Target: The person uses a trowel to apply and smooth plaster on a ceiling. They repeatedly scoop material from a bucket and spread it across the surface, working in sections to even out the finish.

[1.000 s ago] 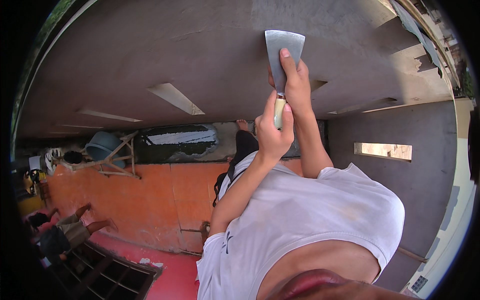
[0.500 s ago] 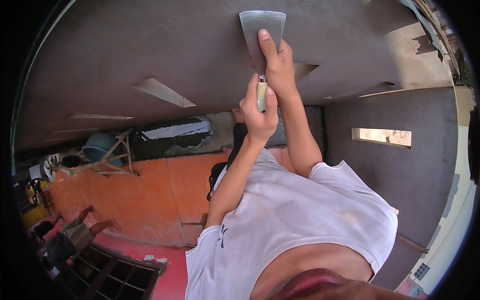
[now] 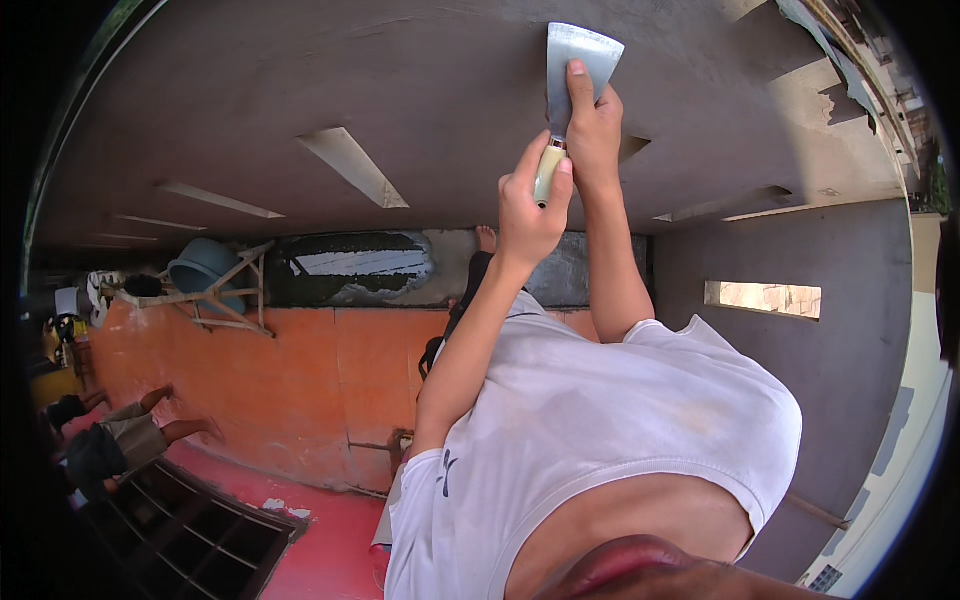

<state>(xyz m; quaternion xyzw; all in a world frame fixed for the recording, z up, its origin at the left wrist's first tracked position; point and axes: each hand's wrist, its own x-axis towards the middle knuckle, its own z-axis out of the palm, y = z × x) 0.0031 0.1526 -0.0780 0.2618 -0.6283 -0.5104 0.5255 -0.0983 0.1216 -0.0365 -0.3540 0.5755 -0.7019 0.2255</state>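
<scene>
Both of my hands are raised in front of me on a putty knife [image 3: 563, 82] with a broad metal blade and a pale cream handle. My left hand [image 3: 534, 210] is wrapped round the handle, thumb along it. Higher up, my right hand [image 3: 597, 138] grips the blade, its thumb lying flat on the metal and the other fingers mostly hidden behind. The blade's wide edge points up, toward the grey plastered wall [image 3: 420, 90]; whether it touches the wall I cannot tell.
Slanted openings [image 3: 355, 165] pierce the wall. Below lies a wet grey strip [image 3: 460, 285] beside an orange floor [image 3: 290, 370]. A blue-grey basin [image 3: 207, 265] sits by a wooden stand [image 3: 225, 290] at left. Another person [image 3: 130, 435] is at the lower left, near a dark grille [image 3: 200, 530].
The putty knife and both hands have moved right in the picture, and the blade now leans to the right. My grip looks the same. The surroundings have shifted slightly with the view.
</scene>
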